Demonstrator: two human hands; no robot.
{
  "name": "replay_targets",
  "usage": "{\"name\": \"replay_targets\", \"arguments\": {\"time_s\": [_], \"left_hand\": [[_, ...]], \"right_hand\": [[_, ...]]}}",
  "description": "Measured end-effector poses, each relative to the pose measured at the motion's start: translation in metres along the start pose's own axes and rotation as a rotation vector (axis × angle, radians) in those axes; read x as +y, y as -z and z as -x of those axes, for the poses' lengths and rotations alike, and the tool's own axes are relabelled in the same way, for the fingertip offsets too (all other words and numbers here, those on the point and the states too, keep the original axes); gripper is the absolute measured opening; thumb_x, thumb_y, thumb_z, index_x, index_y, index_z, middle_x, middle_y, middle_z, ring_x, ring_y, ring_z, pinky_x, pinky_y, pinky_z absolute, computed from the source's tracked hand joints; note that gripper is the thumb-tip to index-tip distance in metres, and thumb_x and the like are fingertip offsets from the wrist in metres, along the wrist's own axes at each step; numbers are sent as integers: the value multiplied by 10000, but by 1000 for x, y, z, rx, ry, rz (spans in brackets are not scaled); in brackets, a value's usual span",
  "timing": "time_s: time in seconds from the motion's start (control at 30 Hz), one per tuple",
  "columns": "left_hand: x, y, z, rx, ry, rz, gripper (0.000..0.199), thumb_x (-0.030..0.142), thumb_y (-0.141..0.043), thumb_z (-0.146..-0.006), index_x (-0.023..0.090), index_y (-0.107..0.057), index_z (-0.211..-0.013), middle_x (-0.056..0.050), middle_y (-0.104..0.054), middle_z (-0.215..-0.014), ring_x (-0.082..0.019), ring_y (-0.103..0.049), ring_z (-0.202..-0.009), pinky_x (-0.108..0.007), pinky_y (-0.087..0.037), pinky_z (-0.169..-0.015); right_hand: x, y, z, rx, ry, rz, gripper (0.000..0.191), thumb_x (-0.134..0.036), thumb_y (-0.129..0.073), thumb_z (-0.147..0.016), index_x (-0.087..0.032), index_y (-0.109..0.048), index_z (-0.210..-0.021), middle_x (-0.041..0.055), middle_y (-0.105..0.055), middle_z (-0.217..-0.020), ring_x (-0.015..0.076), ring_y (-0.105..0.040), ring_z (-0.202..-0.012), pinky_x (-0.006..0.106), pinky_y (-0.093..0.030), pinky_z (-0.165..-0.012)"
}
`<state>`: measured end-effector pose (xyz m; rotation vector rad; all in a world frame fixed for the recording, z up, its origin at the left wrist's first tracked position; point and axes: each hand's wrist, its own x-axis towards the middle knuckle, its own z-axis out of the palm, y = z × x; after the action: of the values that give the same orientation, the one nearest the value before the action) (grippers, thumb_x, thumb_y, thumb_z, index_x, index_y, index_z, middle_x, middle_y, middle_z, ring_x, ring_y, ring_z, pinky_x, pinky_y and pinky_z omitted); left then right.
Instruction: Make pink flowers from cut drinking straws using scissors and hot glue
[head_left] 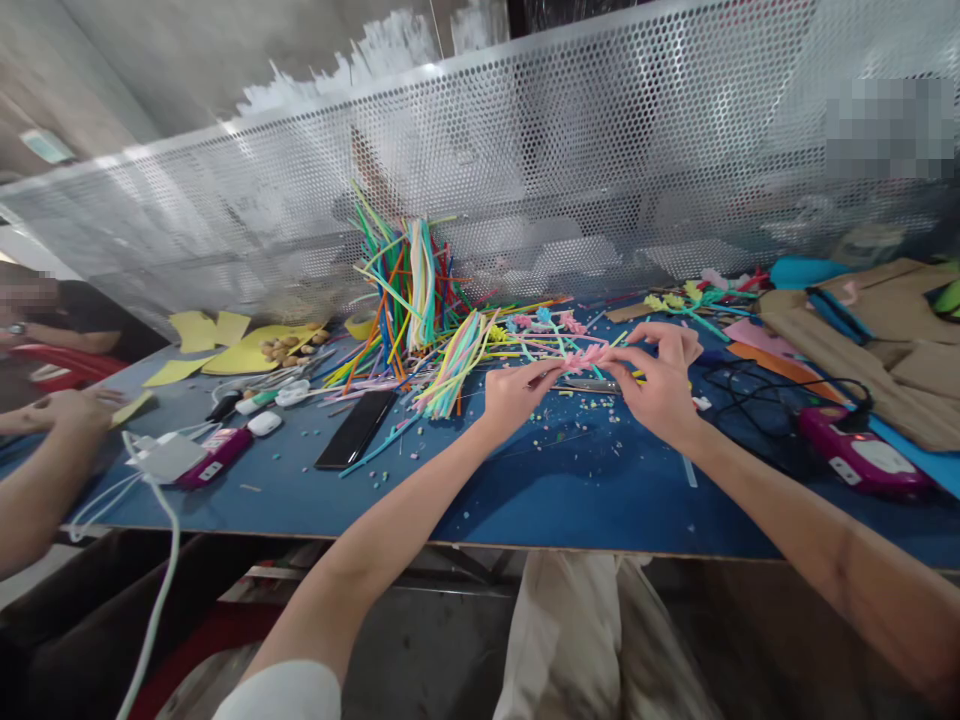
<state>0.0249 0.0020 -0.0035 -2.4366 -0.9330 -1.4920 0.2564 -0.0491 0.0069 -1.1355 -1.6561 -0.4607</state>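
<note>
Both hands meet above the blue table, with a fuzzy pink pipe cleaner piece (pixel 586 358) stretched between them. My left hand (pixel 516 396) pinches its left end between thumb and fingers. At the other end, the fingertips of my right hand (pixel 660 385) are closed on it. Just beneath lies a metal tool (pixel 589 385), partly hidden, its kind unclear. Behind my hands rest blue and pink pipe cleaner flowers (pixel 546 318) on stems. A loose bundle of pastel pipe cleaners (pixel 459 365) lies left of my left hand.
Tall coloured pipe cleaners (pixel 409 280) lean against a perforated metal panel (pixel 585 150). A black phone (pixel 356 430) lies at left. Purple power sockets (pixel 217 455) with cables sit on both sides. Cardboard (pixel 832 340) is piled right. Another person's arm (pixel 52 460) reaches in from the left.
</note>
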Motion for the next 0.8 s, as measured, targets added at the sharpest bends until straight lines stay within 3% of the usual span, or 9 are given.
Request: {"name": "replay_targets", "arguments": {"time_s": [0.2,0.4,0.5,0.8], "left_hand": [[2,0,-4,-136,6,45,296,424,-623,-959,248,-752,-1159,-27,-796,-887,-130,-724,-712,-231,-534,-682],[4,2,-8,-275,44,66,248,402,-619,-963,239,-796,-1025,-22,-784,-849,-131,-691,-723,-239,-504,-679],[7,2,-8,-244,101,78,227,413,-650,-941,250,-805,-971,-13,-783,-826,-124,-689,-694,-230,-494,-644],[21,3,-6,2,216,188,242,431,-678,-915,229,-807,-949,-12,-785,-796,-101,-673,-587,-211,-501,-571]], "right_hand": [[4,2,-1,15,82,35,145,-402,-650,-930,-316,-766,-935,58,-565,-1098,259,-457,-1082,445,-289,-954],[5,2,1,28,141,85,122,-400,-660,-924,-359,-764,-973,51,-575,-1087,267,-450,-1098,464,-277,-974],[5,3,0,9,134,88,130,-412,-662,-921,-358,-765,-978,56,-579,-1114,272,-447,-1108,466,-282,-974],[-3,9,-3,24,51,126,149,-424,-662,-917,-330,-766,-967,70,-571,-1171,290,-451,-1125,488,-284,-987]]}}
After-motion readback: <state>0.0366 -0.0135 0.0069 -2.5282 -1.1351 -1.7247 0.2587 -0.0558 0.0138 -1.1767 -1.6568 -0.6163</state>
